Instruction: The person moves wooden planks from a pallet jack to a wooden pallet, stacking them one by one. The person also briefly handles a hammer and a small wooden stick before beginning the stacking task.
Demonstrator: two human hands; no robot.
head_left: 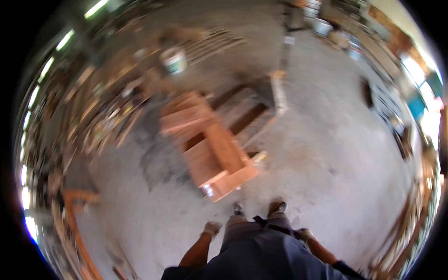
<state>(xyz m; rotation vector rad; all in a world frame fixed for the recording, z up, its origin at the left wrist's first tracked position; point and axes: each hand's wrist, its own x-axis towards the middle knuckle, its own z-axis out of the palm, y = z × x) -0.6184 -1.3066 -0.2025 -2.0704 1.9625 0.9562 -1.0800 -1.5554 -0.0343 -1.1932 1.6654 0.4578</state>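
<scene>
I cannot tell finger opening or grip at left hand (212, 228) or right hand (304, 234), both blurred; the box (225, 148) lies just ahead of the feet (239, 209), so an unguarded forward step could cause tripping.

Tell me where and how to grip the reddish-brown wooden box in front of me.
Probably take the box by its near end board, coming from your side, left hand and right hand toward opposite corners: that end is closest to you, and the long body stretches away. Blur hides any gap underneath.
</scene>
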